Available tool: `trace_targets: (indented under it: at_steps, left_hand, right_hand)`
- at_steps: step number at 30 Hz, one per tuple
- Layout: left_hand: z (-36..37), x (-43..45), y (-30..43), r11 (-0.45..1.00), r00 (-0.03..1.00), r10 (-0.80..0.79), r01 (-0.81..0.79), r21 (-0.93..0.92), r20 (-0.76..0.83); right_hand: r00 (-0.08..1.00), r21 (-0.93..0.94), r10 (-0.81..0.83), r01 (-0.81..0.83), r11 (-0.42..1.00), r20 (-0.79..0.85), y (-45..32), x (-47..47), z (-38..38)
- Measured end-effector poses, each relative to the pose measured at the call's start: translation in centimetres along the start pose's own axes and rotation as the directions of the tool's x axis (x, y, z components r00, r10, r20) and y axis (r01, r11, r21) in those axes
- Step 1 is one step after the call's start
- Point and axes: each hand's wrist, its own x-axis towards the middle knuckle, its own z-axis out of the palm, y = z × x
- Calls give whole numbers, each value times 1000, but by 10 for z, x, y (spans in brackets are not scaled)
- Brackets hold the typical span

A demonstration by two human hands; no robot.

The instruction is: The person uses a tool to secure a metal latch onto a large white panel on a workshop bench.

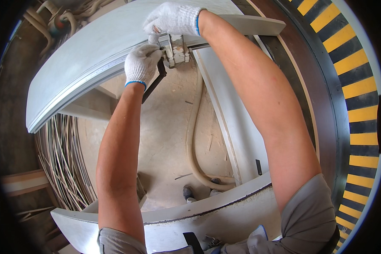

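My left hand, in a white knit glove with a blue cuff, has its fingers curled at a small metal fitting beside a worn metal bracket. A black angled bar shows below these fingers and runs behind the wrist. Just above, my gloved right hand bends over the long pale machine table, fingers pointing down near a thin metal piece. Its fingertips are partly hidden, and so is whatever they may hold. A hole shows in the right glove.
A ribbed beige hose curves over the dusty floor. Thin strips lie heaped at left. Closer to me is a pale panel with a chipped dark edge. A yellow-and-black striped border bounds the right side.
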Motion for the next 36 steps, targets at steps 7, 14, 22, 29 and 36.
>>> trace_targets:
  at_steps: [7,14,22,29,36]
  left_hand:
    - [-4,1,9,994,992,-110,110,16,58]
    - [-9,6,17,990,990,-110,102,99,85]
    - [-8,3,17,988,984,-143,136,69,103]
    - [-11,4,12,994,998,-38,32,105,58]
    - [-5,2,2,997,997,-24,19,77,69]
  right_hand:
    - [922,364,387,-353,862,-20,-9,-10,1]
    - [815,276,563,-514,812,-138,-34,-7,12]
    - [725,227,666,-629,744,-173,-38,-1,25]
    - [842,359,530,-466,809,-100,-34,-26,13]
    - [756,315,423,-297,902,-499,-20,-8,-4]
